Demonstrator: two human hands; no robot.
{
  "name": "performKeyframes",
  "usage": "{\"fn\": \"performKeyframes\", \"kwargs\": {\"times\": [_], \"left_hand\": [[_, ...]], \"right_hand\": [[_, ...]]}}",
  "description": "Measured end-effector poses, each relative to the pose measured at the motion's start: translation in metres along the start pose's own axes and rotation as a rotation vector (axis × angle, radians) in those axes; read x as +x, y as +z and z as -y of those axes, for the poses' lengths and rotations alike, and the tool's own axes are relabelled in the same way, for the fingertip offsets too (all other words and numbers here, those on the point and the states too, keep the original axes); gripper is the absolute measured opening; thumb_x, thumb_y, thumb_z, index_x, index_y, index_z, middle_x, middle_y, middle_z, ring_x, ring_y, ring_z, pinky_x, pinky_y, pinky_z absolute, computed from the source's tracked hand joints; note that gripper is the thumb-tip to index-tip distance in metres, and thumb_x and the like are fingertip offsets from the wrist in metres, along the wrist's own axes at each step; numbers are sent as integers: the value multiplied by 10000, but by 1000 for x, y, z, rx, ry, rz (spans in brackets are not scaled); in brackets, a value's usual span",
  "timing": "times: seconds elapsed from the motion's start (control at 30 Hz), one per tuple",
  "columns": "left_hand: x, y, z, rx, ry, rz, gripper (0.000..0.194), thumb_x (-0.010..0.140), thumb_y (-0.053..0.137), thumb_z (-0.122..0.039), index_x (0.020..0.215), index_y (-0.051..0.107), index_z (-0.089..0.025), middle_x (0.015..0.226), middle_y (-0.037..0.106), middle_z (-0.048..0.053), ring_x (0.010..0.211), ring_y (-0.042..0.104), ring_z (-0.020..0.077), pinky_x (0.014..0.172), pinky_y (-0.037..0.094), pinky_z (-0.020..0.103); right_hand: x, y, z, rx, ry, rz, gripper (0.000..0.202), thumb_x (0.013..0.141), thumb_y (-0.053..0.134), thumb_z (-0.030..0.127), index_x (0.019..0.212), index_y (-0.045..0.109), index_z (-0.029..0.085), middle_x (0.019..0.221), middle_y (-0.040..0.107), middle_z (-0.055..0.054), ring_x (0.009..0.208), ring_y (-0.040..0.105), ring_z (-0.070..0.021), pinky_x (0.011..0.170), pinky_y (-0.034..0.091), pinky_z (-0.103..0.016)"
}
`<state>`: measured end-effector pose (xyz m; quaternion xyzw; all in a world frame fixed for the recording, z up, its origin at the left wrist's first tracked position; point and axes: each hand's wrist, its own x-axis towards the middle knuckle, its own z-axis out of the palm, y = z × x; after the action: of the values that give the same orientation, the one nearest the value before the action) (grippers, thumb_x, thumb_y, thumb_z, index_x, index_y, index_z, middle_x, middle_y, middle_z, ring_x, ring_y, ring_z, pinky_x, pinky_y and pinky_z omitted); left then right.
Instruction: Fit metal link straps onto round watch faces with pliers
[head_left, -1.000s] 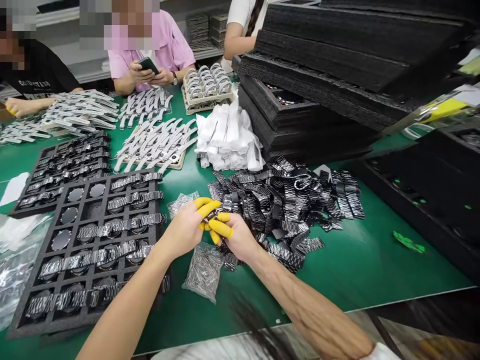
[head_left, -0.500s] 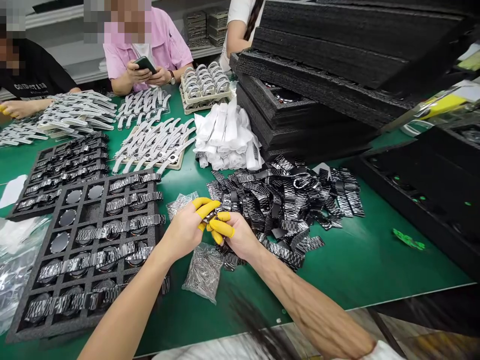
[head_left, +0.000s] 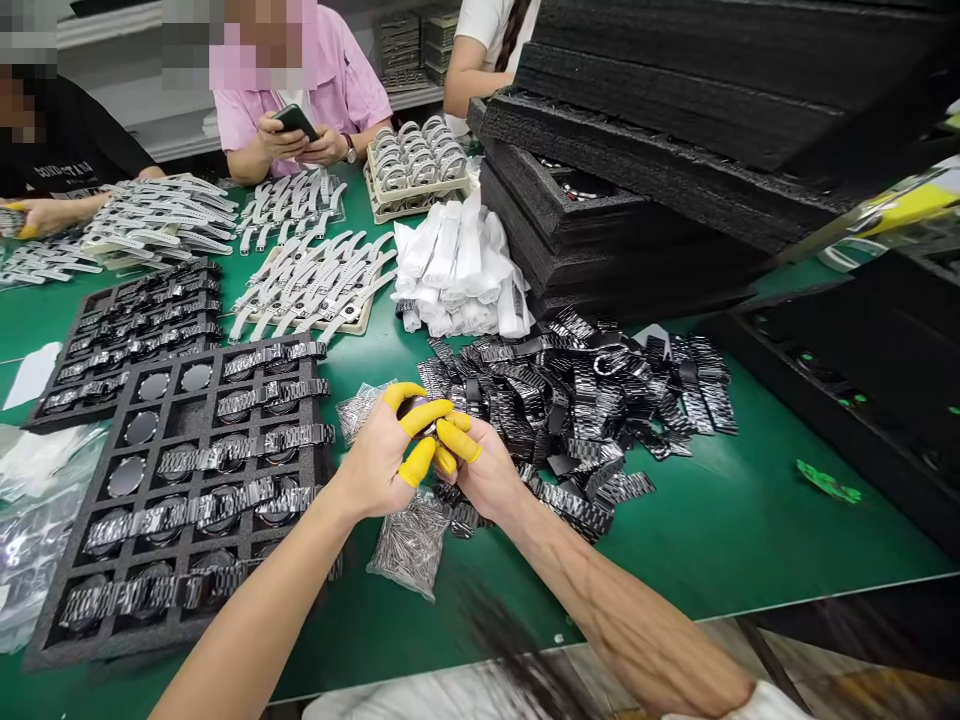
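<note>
A small dark metallic piece [head_left: 431, 428], mostly hidden by fingertips so its exact kind cannot be told, sits between the two hands just left of the near end of the heap of black link watch straps [head_left: 559, 400]. The right hand [head_left: 480, 462] pinches it with its fingers gathered narrowly; the left hand [head_left: 379, 455] curves over it, its thumb apart from the forefingers, and whether it grips or only steadies cannot be told. Yellow finger cots cover several fingertips of both. Near the heap's close left side lies a clear bag of thin metal pins [head_left: 411, 548], and a second clear bag [head_left: 356, 410] lies beyond the left hand, left of the heap. Well left of the heap stands a dark foam tray [head_left: 191, 418] of black watches; four of its compartments show bare round dials and one is vacant. Right behind the heap are a mound of white wrapped packets [head_left: 461, 270] and a stack of black foam trays [head_left: 600, 245]. A green tangled scrap [head_left: 829, 482] lies right of the heap on the green table [head_left: 697, 510]. Beyond the heap to the far left, white-strapped watches [head_left: 315, 285] lie across a beige tray, and a person in a pink shirt [head_left: 341, 75] holds a phone [head_left: 295, 122].
</note>
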<state>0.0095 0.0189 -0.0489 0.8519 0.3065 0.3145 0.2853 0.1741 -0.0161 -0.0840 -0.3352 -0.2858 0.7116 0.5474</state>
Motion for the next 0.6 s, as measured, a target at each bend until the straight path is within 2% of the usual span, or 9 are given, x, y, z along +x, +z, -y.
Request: {"fn": "performKeyframes", "kwargs": {"times": [0.13, 0.23, 0.37, 0.47, 0.6], "left_hand": [[2, 7, 2, -85, 19, -47, 357, 1001, 529, -221, 1338, 643, -248, 1262, 544, 108, 1169, 589, 261, 1049, 532, 468], [4, 7, 2, -132, -7, -40, 317, 992, 531, -210, 1284, 651, -233, 1240, 563, 105, 1153, 609, 254, 1032, 551, 452], [4, 4, 0, -150, -43, 5, 322, 1029, 484, -265, 1310, 637, -228, 1256, 567, 119, 1180, 608, 267, 1062, 541, 473], [4, 2, 0, -74, -22, 7, 360, 1018, 496, -295, 1348, 625, -230, 1284, 550, 130, 1208, 584, 290, 1091, 516, 508], [4, 1, -1, -83, -19, 31, 379, 1029, 469, -297, 1375, 613, -235, 1292, 555, 129, 1209, 587, 285, 1077, 527, 489]], "right_hand": [[-1, 1, 0, -14, -2, 7, 483, 794, 862, 588, 692, 591, 202, 469, 510, 70, 402, 378, -74, 430, 284, -226], [-3, 2, 2, -46, -2, -26, 495, 782, 866, 602, 682, 582, 209, 473, 513, 63, 411, 378, -84, 432, 280, -242], [-4, 2, 4, -67, 15, -33, 493, 781, 863, 618, 683, 577, 228, 479, 513, 54, 429, 375, -106, 455, 275, -271], [-4, 1, 3, -48, 23, -22, 490, 794, 853, 614, 700, 565, 229, 479, 492, 63, 424, 359, -97, 460, 268, -267], [-4, 0, 2, -45, 23, -2, 493, 803, 841, 627, 721, 562, 229, 487, 499, 62, 432, 363, -100, 470, 278, -267]]}}
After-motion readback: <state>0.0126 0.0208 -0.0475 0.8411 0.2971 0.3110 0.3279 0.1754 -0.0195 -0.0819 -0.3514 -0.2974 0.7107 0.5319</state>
